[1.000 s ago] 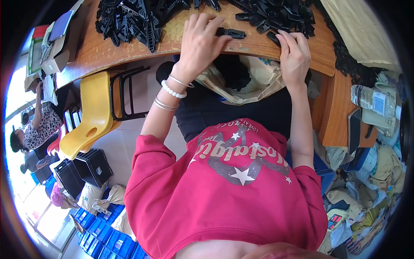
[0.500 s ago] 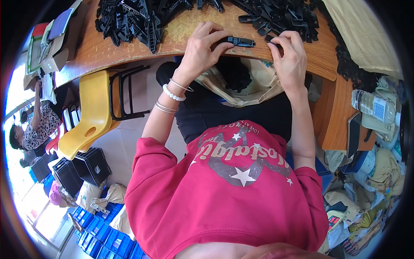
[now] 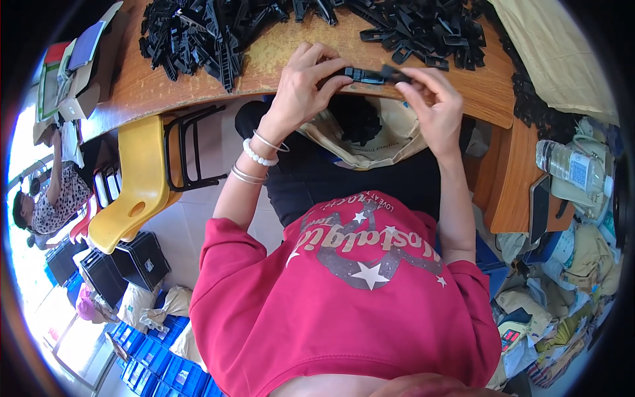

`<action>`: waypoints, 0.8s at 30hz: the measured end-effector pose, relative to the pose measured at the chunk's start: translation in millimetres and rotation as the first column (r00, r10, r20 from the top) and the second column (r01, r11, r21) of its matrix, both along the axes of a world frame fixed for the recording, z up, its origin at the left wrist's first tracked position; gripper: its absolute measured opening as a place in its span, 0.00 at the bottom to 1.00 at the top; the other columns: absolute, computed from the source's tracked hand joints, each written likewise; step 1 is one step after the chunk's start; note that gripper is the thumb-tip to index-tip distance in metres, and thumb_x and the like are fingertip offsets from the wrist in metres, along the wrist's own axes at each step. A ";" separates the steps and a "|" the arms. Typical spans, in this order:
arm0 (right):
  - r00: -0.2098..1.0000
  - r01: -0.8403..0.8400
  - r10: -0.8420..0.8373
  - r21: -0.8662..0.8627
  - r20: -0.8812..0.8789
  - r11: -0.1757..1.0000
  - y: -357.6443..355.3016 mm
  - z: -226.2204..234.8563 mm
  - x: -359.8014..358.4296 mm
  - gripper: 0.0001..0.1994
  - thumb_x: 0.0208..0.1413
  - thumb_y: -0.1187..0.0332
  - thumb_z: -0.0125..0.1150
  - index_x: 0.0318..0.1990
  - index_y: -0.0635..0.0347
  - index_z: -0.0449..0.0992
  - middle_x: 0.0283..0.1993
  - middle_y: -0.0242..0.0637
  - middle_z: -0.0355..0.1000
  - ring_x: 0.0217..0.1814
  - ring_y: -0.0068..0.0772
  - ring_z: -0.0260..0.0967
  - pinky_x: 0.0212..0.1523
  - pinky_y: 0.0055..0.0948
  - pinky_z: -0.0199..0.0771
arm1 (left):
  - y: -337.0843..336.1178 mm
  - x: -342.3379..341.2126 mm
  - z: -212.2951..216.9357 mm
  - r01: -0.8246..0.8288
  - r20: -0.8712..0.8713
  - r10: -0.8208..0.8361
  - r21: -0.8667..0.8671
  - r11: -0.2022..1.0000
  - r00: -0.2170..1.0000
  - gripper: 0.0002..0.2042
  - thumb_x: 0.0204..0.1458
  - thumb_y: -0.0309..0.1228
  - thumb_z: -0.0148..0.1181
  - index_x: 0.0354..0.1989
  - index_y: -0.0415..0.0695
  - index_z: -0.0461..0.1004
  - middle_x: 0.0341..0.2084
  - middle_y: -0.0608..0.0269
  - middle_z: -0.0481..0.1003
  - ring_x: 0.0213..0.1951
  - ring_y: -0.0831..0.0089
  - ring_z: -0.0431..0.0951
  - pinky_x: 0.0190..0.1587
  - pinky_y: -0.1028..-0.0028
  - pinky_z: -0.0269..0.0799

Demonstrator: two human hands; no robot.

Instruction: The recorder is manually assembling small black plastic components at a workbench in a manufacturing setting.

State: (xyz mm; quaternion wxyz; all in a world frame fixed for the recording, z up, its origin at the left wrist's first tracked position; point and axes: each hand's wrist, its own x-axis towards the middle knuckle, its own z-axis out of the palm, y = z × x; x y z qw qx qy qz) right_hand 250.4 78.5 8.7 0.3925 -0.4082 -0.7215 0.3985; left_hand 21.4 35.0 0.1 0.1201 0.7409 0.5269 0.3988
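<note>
Near the front edge of the wooden table (image 3: 271,66), my left hand (image 3: 305,78) grips one end of a long, narrow black plastic part (image 3: 364,75) between thumb and fingers. My right hand (image 3: 433,98) pinches a small black plastic piece (image 3: 395,73), blurred by motion, at the long part's right end. Whether the two pieces touch I cannot tell. Below the table edge, on my lap, an open beige bag (image 3: 397,149) holds more black parts (image 3: 357,122).
Black ridged strips (image 3: 192,40) are heaped at the table's far left, and black clips (image 3: 423,33) at the far right. A yellow chair (image 3: 142,178) stands left. On the right are a plastic bottle (image 3: 569,164) and a phone (image 3: 539,205). Another person (image 3: 49,198) sits far left.
My right hand has moved left with the small black piece, up to the end of the long part. My left hand keeps its hold, and the view has shifted slightly.
</note>
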 end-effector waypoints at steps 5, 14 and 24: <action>0.998 -0.065 0.065 -0.034 -0.001 0.997 -1.6 -1.1 -7.3 0.11 0.47 0.78 0.67 0.40 0.68 0.79 0.36 0.36 0.72 0.34 0.27 0.70 0.33 0.23 0.71 | 0.0 3.7 1.9 0.002 0.002 -0.002 -0.029 1.000 1.000 0.11 0.42 0.25 0.67 0.37 0.41 0.80 0.33 0.61 0.73 0.35 0.63 0.71 0.39 0.67 0.70; 0.976 -0.207 0.197 0.109 0.089 0.972 -2.3 -1.3 -4.4 0.09 0.47 0.75 0.67 0.38 0.68 0.80 0.37 0.39 0.71 0.41 0.36 0.69 0.39 0.30 0.70 | 1.6 0.6 14.6 0.204 0.134 -0.182 -0.168 0.965 0.974 0.14 0.47 0.27 0.67 0.44 0.41 0.79 0.34 0.60 0.75 0.35 0.67 0.75 0.40 0.70 0.72; 0.900 -0.125 -0.209 0.685 0.384 0.718 42.9 -2.5 -14.3 0.07 0.43 0.78 0.65 0.33 0.62 0.78 0.39 0.35 0.67 0.42 0.36 0.66 0.41 0.34 0.64 | 55.3 -15.5 17.8 0.139 -0.684 0.090 0.273 0.952 0.724 0.21 0.40 0.19 0.60 0.47 0.42 0.73 0.40 0.61 0.69 0.42 0.66 0.70 0.42 0.70 0.71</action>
